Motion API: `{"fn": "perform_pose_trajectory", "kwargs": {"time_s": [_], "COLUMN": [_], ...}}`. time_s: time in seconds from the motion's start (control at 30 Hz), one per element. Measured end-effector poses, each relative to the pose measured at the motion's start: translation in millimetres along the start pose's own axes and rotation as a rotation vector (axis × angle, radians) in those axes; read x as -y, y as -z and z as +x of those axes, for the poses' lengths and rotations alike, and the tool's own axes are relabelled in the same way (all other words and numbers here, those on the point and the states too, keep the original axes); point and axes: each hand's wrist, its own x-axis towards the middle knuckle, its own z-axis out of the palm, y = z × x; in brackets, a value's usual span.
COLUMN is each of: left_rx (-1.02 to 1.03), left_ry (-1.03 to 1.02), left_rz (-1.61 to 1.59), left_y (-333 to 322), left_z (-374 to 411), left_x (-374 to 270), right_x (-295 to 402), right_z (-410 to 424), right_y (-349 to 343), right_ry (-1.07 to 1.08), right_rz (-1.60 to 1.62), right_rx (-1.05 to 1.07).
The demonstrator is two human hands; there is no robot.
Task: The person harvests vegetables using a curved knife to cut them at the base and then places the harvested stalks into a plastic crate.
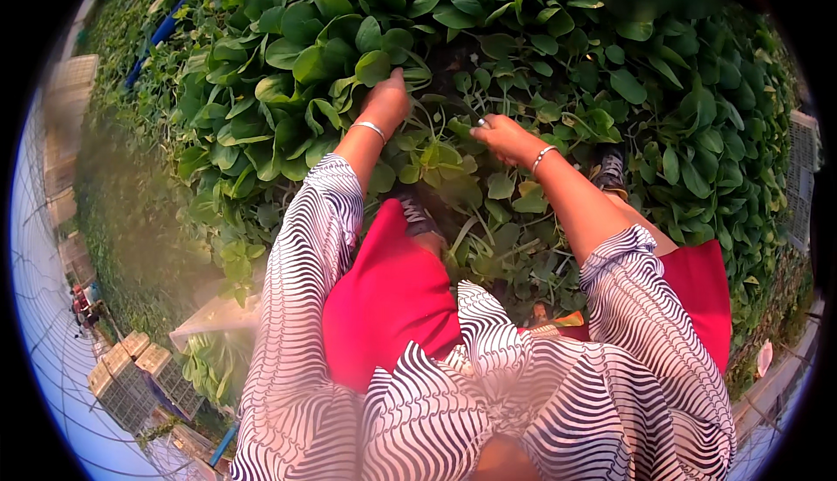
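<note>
My left hand [387,103], with a metal bangle at the wrist, reaches into the base of a leafy green plant [373,68]; its fingertips are partly hidden by leaves and meet pale stems there. To its right, my right hand [507,140] is closed, with a ring [482,123] on a finger and a bangle at the wrist. A thin dark thing seems to stick out from it towards the stems, but what it is cannot be told. Between the hands lie low weeds and yellowish leaves [435,157].
Dense leafy greens [700,108] grow ahead and on both sides. My shoes [416,214] stand among the low plants. Plastic crates [121,376] and a clear bag of greens [219,350] are at the lower left. Another crate [802,180] stands far right. A blue hose [163,29] runs at the upper left.
</note>
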Motion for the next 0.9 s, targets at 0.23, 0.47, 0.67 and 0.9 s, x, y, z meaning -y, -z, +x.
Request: {"fn": "perform_pose_trajectory", "kwargs": {"time_s": [0.23, 0.47, 0.67, 0.9], "left_rx": [-0.139, -0.215, -0.235, -0.259], "left_ry": [-0.061, -0.16, -0.175, -0.227], "left_rz": [-0.124, -0.221, -0.263, -0.339], "left_y": [-7.9, -11.2, -19.5, -45.1], "left_z": [-6.7, -5.5, -2.3, 16.7], "left_x": [5.9, 9.3, 28.1, 43.0], "right_x": [24.0, 2.2, 25.1, 14.9], "right_z": [49.5, 86.3, 68.4, 82.6], "right_y": [-16.7, -23.8, -34.3, -27.5], "right_ry": [0.018, 0.197, 0.066, 0.064], "right_rz": [0.255, -0.358, -0.436, -0.422], "right_rx": [-0.165, -0.44, -0.415, -0.345]}}
